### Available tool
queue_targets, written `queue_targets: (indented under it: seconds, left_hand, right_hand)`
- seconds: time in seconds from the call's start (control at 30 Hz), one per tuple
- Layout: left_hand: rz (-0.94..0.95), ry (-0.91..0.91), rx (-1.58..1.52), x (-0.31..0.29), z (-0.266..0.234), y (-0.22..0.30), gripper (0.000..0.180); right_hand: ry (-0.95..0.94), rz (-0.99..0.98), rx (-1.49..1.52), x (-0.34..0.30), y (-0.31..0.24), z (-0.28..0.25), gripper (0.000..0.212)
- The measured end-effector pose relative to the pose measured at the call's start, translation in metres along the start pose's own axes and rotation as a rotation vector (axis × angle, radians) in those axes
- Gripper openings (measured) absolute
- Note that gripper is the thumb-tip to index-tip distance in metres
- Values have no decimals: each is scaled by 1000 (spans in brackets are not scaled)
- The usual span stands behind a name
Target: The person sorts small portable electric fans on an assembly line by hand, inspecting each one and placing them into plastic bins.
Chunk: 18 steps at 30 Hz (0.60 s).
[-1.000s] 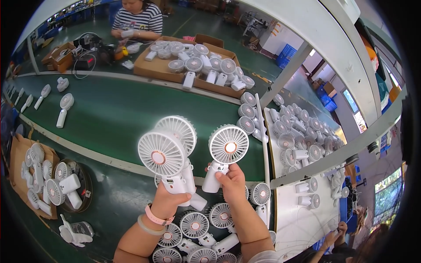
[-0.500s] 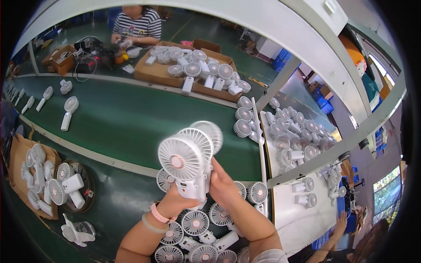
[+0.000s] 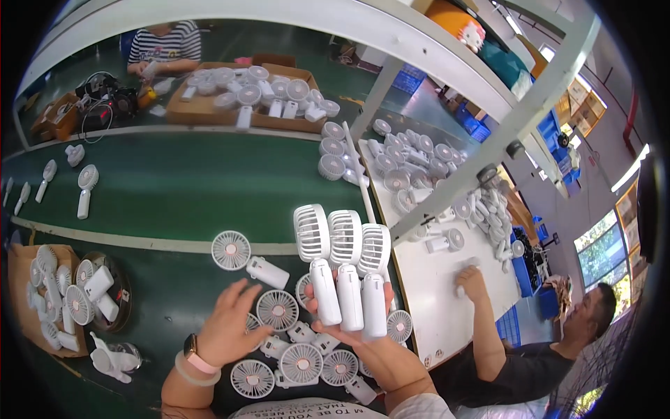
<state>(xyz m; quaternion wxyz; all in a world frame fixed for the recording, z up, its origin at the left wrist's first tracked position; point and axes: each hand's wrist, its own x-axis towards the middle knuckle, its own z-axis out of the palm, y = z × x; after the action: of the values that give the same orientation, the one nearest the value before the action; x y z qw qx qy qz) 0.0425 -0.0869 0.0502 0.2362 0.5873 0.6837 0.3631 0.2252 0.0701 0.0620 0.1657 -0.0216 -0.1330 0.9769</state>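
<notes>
Left of the lower centre, the left hand (image 3: pixel 230 325) is empty, its fingers spread over a cluster of loose fans (image 3: pixel 301 362); it is hard to tell whether a fingertip touches one. Just right of centre, the right hand (image 3: pixel 335 332) curls from behind and below around the handles of three white handheld fans (image 3: pixel 350 297), held side by side, heads up. Gathering seems part done: these three are in the grip, while the cluster lies unpicked on the dark green bench (image 3: pixel 174 286).

At the far left of the frame, more fans fill a cardboard tray (image 3: pixel 21 279), with a round tin (image 3: pixel 125 307) of fans beside it. Above the bench runs a green belt (image 3: pixel 209 188), a few fans lying on its left end. At the upper left, a co-worker in a striped shirt (image 3: pixel 167 45) sits beyond the belt, left of a large carton (image 3: pixel 188 112) heaped with fans. To the right, a white table (image 3: pixel 447 307) carries another crowd of fans, and a person in a dark top (image 3: pixel 516 380) reaches over it at lower right.
</notes>
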Motion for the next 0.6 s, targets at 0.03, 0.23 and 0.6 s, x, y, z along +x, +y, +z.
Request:
queue_targets:
  seconds: [0.03, 0.23, 0.6]
  left_hand:
    - [-55, 35, 75, -4, 5, -5, 66]
    - [-180, 82, 101, -24, 26, -8, 54]
    - [-158, 174, 184, -42, 37, -20, 54]
  right_hand:
    - [-49, -2, 33, -2, 0, -1, 82]
    - [-161, 1, 87, -28, 1, -10, 82]
    - [371, -427, -367, -118, -47, -34, 69]
